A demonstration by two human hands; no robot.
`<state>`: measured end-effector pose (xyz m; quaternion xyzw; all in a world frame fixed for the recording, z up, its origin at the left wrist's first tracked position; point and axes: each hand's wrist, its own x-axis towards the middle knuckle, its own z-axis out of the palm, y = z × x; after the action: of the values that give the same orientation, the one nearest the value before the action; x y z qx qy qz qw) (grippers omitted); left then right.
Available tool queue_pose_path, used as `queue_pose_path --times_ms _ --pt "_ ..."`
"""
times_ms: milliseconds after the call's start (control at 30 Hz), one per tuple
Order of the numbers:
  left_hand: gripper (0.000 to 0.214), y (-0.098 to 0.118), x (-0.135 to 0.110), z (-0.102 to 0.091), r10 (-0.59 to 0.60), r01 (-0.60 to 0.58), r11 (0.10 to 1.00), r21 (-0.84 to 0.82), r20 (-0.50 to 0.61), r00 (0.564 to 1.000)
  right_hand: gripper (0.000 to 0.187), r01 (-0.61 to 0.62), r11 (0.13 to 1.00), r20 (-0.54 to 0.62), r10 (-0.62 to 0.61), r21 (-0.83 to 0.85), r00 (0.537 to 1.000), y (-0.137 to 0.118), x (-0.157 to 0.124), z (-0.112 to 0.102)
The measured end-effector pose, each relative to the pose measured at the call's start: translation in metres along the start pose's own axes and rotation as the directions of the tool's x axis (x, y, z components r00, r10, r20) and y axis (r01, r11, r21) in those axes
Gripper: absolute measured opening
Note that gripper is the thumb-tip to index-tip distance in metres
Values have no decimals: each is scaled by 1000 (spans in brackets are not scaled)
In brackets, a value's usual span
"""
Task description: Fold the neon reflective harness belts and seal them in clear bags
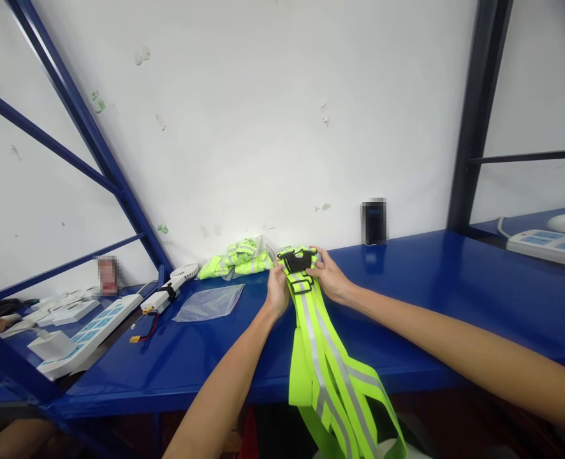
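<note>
Nearest us, the loose ends of the reflective strap vest (pixel 330 376) hang over the near edge of the blue worktop (pixel 430 287), yellow-green bands with grey stripes. Following them up, our fingers (pixel 318 258) are pinched shut on its top. The left hand (pixel 277 290) grips one side of the black buckle panel (pixel 298 260) and the right hand (pixel 328 277) grips the other, holding it just above the worktop, near the far wall. We judge the hold works best tight on that panel with both hands level, so the bands fall straight and untwisted. Just beyond, to the left, lie bagged vests (pixel 237 258), then a clear plastic bag (pixel 210 301), a small white fan (pixel 180 277) and a power strip (pixel 95 328) farther left.
</note>
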<state>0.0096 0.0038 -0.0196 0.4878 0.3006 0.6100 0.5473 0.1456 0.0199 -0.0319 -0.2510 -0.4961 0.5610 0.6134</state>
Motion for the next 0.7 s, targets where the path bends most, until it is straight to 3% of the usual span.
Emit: queue_pose_path --times_ms 267,533,700 --pt "62 3 -2 -1 -218 227 973 -40 150 964 49 175 971 59 -168 -164 984 -16 -4 -2" --pt "62 2 2 -3 -216 223 974 -38 144 966 30 258 917 -2 -272 -305 962 -21 2 -8" --pt "50 3 6 -6 -240 253 963 -90 137 961 16 238 937 -5 -247 -255 969 -19 3 -9"
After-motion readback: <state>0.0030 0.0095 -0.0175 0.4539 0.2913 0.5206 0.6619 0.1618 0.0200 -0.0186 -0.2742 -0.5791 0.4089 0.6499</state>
